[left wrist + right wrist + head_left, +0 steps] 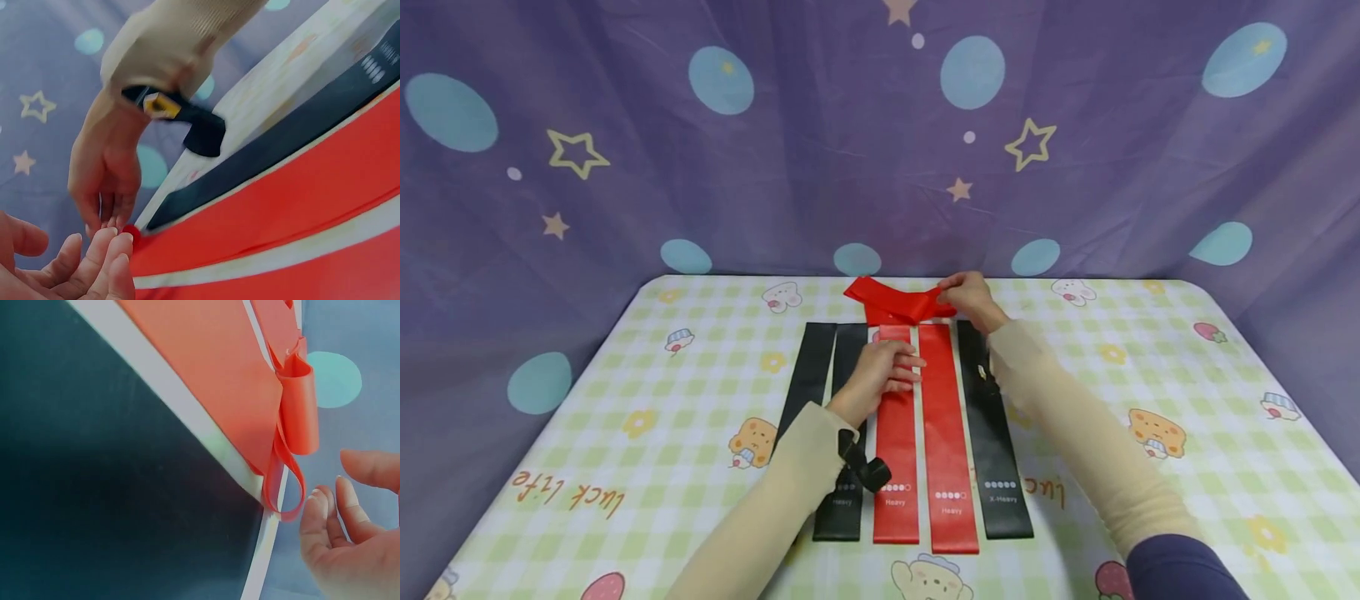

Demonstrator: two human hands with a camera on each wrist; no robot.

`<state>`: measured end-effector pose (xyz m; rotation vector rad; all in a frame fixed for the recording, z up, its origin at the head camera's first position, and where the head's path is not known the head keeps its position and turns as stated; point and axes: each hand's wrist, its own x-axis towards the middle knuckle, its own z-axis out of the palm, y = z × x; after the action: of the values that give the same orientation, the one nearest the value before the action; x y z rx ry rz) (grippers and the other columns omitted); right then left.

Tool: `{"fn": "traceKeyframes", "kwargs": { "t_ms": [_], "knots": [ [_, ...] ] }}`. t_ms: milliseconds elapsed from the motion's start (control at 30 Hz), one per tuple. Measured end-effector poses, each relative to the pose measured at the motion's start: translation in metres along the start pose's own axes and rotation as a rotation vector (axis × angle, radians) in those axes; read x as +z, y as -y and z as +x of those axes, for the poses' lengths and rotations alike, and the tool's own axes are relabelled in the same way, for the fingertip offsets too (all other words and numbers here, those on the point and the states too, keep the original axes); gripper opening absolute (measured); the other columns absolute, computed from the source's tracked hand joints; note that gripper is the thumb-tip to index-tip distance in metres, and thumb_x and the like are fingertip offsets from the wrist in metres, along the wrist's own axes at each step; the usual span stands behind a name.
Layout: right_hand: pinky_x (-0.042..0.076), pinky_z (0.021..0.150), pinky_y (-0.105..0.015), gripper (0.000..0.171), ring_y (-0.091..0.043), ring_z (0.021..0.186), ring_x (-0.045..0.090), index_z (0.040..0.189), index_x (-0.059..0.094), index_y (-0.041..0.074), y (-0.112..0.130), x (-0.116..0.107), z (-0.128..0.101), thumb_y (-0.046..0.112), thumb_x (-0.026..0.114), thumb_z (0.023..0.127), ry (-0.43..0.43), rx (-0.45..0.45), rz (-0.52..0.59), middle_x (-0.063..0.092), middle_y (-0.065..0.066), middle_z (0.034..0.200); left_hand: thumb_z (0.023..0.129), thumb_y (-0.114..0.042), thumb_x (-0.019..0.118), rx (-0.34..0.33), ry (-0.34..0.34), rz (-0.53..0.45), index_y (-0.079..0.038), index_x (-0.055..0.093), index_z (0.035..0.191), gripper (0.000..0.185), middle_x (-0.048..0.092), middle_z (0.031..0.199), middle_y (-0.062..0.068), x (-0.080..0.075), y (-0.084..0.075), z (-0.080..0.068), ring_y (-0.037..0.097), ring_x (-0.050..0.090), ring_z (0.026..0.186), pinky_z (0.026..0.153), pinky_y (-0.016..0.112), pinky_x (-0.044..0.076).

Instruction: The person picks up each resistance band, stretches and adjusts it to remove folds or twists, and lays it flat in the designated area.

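Note:
A bunched red resistance band lies in loops near the table's back edge. My right hand is at its right end; in the right wrist view the thumb stands apart from the fingers, with the fingertips beside a hanging red loop. My left hand hovers over the left one of two flat red bands, its fingers loosely bent and holding nothing. The other flat red band lies just right of it. Printing on both reads "Heavy".
Two black bands lie left of the red ones, partly behind my left forearm. Another black band, marked "X-Heavy", lies to the right. A checked cloth covers the table, and a purple curtain hangs behind its back edge.

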<state>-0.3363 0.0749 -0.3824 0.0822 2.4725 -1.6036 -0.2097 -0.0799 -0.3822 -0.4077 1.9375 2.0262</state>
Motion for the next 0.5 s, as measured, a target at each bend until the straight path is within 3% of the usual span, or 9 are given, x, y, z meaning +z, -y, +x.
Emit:
{"fn": "traceKeyframes", "kwargs": {
  "t_ms": [100, 300, 500],
  "knots": [
    [0.053, 0.085, -0.034, 0.035, -0.021, 0.085, 0.057, 0.116, 0.062, -0.005, 0.001, 0.006, 0.0, 0.001, 0.061, 0.082, 0.017, -0.016, -0.004, 0.061, -0.014, 0.107, 0.097, -0.023, 0.046, -0.002, -0.032, -0.013, 0.003, 0.058, 0.121, 0.038, 0.069, 0.112, 0.018, -0.003, -0.004, 0.012, 0.012, 0.066, 0.063, 0.059, 0.021, 0.056],
    [0.051, 0.063, -0.022, 0.039, -0.012, 0.065, 0.053, 0.12, 0.059, -0.005, 0.002, 0.018, 0.001, 0.002, 0.062, 0.081, 0.058, -0.025, -0.014, 0.059, -0.01, 0.099, 0.097, -0.02, 0.042, -0.017, -0.083, -0.047, 0.002, 0.06, 0.121, 0.038, 0.065, 0.119, 0.02, -0.01, -0.013, 0.032, 0.009, 0.065, 0.059, 0.052, 0.018, 0.052],
    [0.048, 0.058, -0.018, 0.037, -0.012, 0.069, 0.052, 0.116, 0.059, -0.006, 0.0, 0.026, 0.0, 0.004, 0.064, 0.08, 0.063, -0.028, -0.097, 0.058, -0.012, 0.101, 0.096, -0.019, 0.041, -0.035, -0.121, -0.077, 0.001, 0.058, 0.122, 0.037, 0.063, 0.121, 0.021, -0.017, -0.021, 0.047, 0.01, 0.066, 0.061, 0.051, 0.017, 0.051]
  ]
}}
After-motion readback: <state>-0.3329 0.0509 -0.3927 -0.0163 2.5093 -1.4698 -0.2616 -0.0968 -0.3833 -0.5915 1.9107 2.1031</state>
